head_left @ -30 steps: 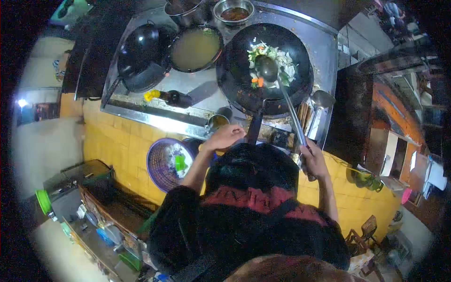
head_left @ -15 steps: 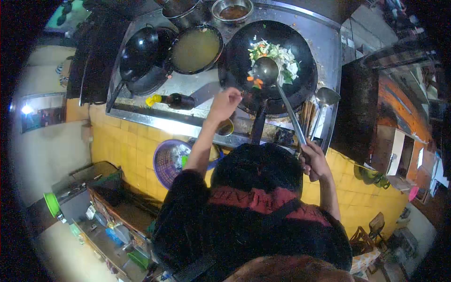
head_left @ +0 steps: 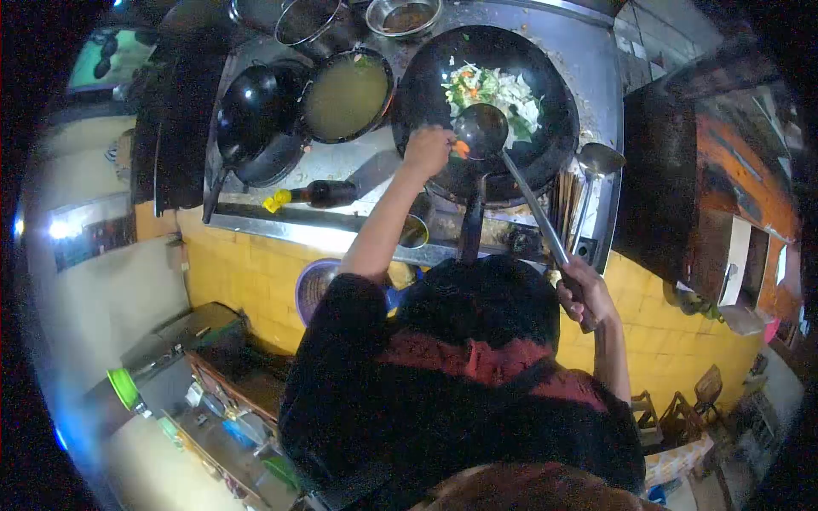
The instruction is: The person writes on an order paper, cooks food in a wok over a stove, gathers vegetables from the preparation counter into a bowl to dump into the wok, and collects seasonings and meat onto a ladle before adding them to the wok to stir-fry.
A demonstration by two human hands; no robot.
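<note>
My right hand (head_left: 588,294) is wrapped round the handle of a long metal ladle (head_left: 538,209). The ladle's round bowl is over the vegetables in a large black wok (head_left: 554,85). Chopped pale and green vegetables (head_left: 503,95) with orange bits lie in the wok's middle. My left hand (head_left: 430,152) reaches over the wok's near left side, its fingers drawn together. Orange pieces (head_left: 461,149), which look like carrot, are right at its fingertips, beside the ladle bowl. Whether the fingers hold any of them is hidden.
Left of the wok stands a pan of yellowish liquid (head_left: 348,95), then another black wok (head_left: 247,111). A dark bottle with a yellow cap (head_left: 331,194) lies on the stove. A metal bowl (head_left: 405,17) sits behind; a second ladle (head_left: 601,158) rests right. A purple basket (head_left: 311,285) is below.
My left hand has moved forward and right, from the wok's near edge to the orange pieces. The ladle stays in my right hand, its bowl still among the vegetables. The view has shifted slightly.
</note>
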